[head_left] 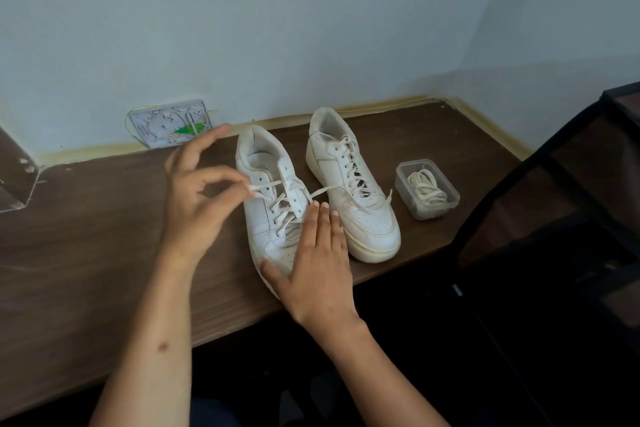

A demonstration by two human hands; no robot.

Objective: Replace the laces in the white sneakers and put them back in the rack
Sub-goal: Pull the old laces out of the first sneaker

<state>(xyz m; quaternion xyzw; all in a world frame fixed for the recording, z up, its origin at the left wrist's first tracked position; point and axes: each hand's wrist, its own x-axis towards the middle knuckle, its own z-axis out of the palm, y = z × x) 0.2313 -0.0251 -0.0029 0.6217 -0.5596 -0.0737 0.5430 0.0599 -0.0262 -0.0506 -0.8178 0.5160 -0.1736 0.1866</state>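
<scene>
Two white sneakers are seen side by side at the centre of the frame, on a dark brown wooden surface [86, 236], with their toes toward the lower edge. The nearer sneaker [273, 208], on the left of the pair, is partly unlaced: its upper eyelets are bare and a loose lace [277, 185] is drawn across its tongue. One end of that lace is pinched between the thumb and forefinger of the left hand [197, 198], while the other fingers are spread and raised. The toe and side of this sneaker are pressed by the right hand [318, 263], whose fingers are laid flat and straight, nothing being gripped. The second sneaker [349, 184], just to the right, is laced through. Further right, a small clear plastic container [427, 189] is placed, in which a coil of cream laces [426, 192] is held. Against the pale wall [311, 28] in the upper left, a flat clear item [169, 125] with a green mark is leaned. At the right edge of the frame, a dark frame [554, 201] is seen, its nature not being clear.
</scene>
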